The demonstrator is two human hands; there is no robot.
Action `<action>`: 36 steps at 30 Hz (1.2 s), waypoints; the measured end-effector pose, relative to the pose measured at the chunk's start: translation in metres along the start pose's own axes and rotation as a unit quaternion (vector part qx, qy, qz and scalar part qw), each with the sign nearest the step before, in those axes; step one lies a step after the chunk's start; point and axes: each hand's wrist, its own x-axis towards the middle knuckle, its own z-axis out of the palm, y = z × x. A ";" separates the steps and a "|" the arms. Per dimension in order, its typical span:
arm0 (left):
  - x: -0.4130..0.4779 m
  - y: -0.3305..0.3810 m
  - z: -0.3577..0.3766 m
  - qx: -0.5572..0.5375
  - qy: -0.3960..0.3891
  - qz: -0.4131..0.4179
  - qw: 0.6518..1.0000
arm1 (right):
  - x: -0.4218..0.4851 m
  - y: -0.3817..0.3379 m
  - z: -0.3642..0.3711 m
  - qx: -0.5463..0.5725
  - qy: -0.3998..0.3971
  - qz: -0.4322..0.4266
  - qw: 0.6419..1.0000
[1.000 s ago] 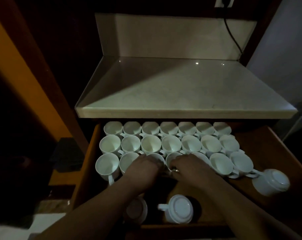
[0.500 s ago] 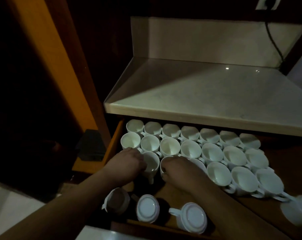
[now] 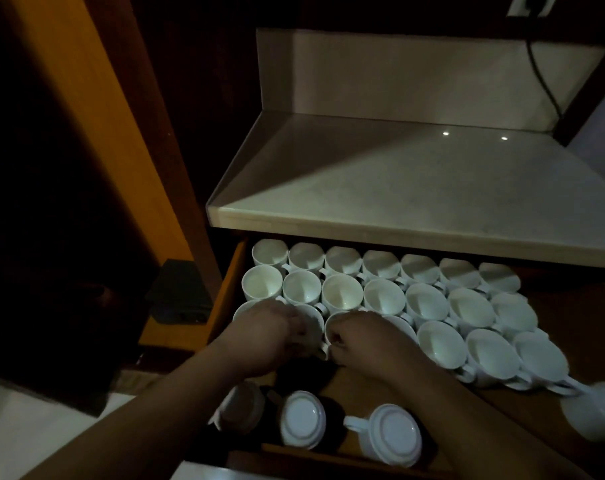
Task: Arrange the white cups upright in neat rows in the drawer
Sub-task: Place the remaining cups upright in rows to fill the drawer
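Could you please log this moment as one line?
left hand: on front-row cup | right hand: on neighbouring cup | upside-down cups: waiting | drawer: open

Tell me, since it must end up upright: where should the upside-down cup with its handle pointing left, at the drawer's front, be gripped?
Probably by the handle of the upside-down cup, approached from its left. The loop sticks out sideways into clear space there, the base faces up, and another inverted cup sits further left.
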 end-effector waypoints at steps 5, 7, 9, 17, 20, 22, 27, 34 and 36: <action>-0.043 -0.048 -0.028 -0.009 -0.054 -0.068 0.996 | 0.010 -0.018 -0.013 -0.023 0.018 -0.037 0.999; -0.048 -0.054 -0.028 0.035 -0.097 -0.073 0.992 | 0.016 -0.034 -0.012 -0.018 0.011 -0.049 0.999; -0.046 -0.056 -0.023 0.079 -0.108 -0.060 0.989 | 0.020 -0.047 -0.006 -0.028 0.009 -0.054 0.998; -0.046 -0.051 -0.020 0.132 -0.059 0.063 0.987 | 0.027 -0.055 0.010 -0.110 -0.004 -0.077 0.991; -0.045 -0.050 -0.017 0.135 -0.062 0.062 0.987 | 0.028 -0.056 0.013 -0.106 0.000 -0.074 0.992; -0.045 -0.047 -0.016 0.132 -0.063 0.048 0.988 | 0.028 -0.056 0.015 -0.108 0.000 -0.065 0.992; -0.042 -0.033 -0.017 0.140 -0.064 0.017 0.988 | 0.026 -0.060 0.013 -0.120 -0.004 -0.051 0.991; -0.045 -0.023 -0.020 0.101 -0.017 -0.034 0.994 | 0.005 -0.068 -0.003 -0.076 0.022 -0.023 0.997; -0.052 -0.016 -0.022 0.048 0.004 -0.073 0.996 | -0.009 -0.069 -0.010 -0.060 0.026 -0.020 0.998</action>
